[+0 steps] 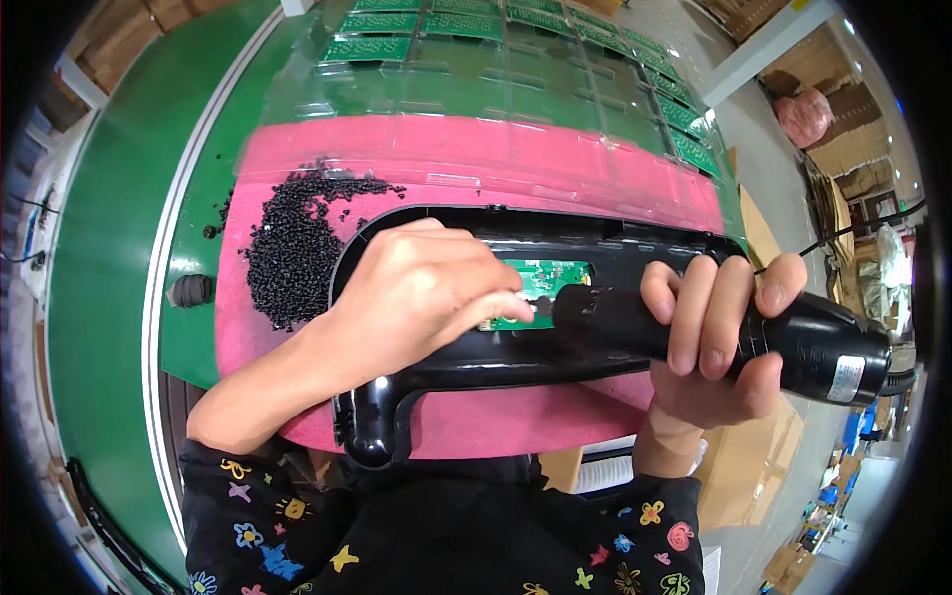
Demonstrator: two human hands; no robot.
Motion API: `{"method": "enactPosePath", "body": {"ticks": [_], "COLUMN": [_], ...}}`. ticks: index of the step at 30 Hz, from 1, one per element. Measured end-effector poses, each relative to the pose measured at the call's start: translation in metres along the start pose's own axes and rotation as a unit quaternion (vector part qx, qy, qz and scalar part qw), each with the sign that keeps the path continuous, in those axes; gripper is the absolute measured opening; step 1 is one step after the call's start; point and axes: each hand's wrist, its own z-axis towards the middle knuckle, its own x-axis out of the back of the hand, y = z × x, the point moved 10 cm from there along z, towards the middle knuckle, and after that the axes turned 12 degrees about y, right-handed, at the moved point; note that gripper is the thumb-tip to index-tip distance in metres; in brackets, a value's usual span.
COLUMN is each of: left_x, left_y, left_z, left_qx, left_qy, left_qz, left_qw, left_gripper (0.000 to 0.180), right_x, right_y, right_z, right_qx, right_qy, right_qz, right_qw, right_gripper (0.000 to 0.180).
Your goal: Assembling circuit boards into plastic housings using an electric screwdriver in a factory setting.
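Observation:
My right hand (722, 332) is wrapped round a black electric screwdriver (617, 323), which lies nearly level with its nose pointing left. My left hand (426, 283) is closed in a pinch at that nose; a small dark piece shows by the fingertips, and I cannot make out whether it is the bit or a screw. Just beneath both hands, a green circuit board (560, 271) lies inside a long black plastic housing (476, 369). Part of the board is hidden by my left fingers and the screwdriver.
Small black pieces (293, 248) form a heap on the pink mat (496, 421), left of the housing. Beyond it, clear plastic trays (446, 164) hold several green circuit boards (367, 48). A black cord (843, 235) runs at right, near cardboard (749, 466).

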Motion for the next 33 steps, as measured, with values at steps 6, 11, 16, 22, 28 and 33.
{"method": "enactPosePath", "body": {"ticks": [6, 11, 16, 22, 28, 33], "left_x": [0.003, -0.002, -0.009, -0.022, -0.029, -0.030], "left_y": [-0.010, -0.015, -0.014, -0.011, -0.020, -0.022], "left_z": [0.005, 0.001, -0.002, -0.012, -0.018, -0.017], "left_qx": [0.083, 0.120, 0.100, 0.060, 0.111, 0.142], "left_qy": [-0.002, -0.021, -0.048, -0.126, -0.177, -0.184], "left_qz": [0.015, 0.024, 0.018, 0.011, 0.025, 0.032], "left_qw": [0.996, 0.992, 0.994, 0.990, 0.978, 0.972], "left_gripper": [0.021, 0.019, 0.011, 0.009, 0.012, 0.013], "right_x": [0.031, 0.037, 0.035, 0.030, 0.035, 0.034], "right_y": [-0.007, 0.009, 0.010, 0.021, 0.032, 0.037], "right_z": [0.021, 0.024, 0.023, 0.026, 0.033, 0.033], "right_qx": [0.067, 0.039, 0.032, 0.000, -0.034, -0.044], "right_qy": [0.035, 0.054, 0.064, 0.048, 0.069, 0.091], "right_qz": [-0.125, -0.122, -0.153, -0.142, -0.136, -0.141], "right_qw": [0.989, 0.990, 0.986, 0.989, 0.988, 0.985], "right_gripper": [0.032, 0.027, 0.028, 0.025, 0.018, 0.023]}}
